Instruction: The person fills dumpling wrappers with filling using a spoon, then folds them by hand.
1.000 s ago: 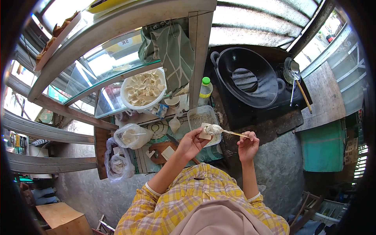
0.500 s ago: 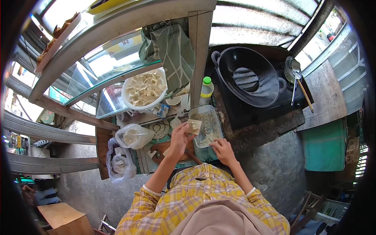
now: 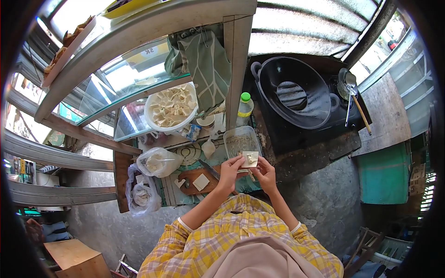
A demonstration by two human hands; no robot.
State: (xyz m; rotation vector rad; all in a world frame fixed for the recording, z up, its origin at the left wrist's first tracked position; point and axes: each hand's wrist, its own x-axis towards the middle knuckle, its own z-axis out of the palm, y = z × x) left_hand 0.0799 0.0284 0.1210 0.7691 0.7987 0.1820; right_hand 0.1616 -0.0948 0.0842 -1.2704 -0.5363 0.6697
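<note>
A square wrapper (image 3: 250,159) with a small lump of filling on it is held between my two hands. My left hand (image 3: 231,170) pinches its left edge, and my right hand (image 3: 265,174) has its fingers closed at the right edge. Just behind the wrapper sits a clear plastic container (image 3: 240,139) with filling residue. To the left, a wooden board (image 3: 189,186) carries more square wrappers (image 3: 200,182) and a knife (image 3: 209,169). Farther back, a white round basket (image 3: 149,118) holds several folded pieces.
Plastic bags (image 3: 160,162) lie at the table's left. A bottle with a green cap (image 3: 244,110) stands behind the container. On the right are a large black wok (image 3: 296,92) on a stove and utensils (image 3: 354,99). A glass cabinet frame (image 3: 238,60) rises behind.
My left hand has moved right and toward me with the wrapper, uncovering the board and knife. My right hand has left the container's near edge and now grips the wrapper too.
</note>
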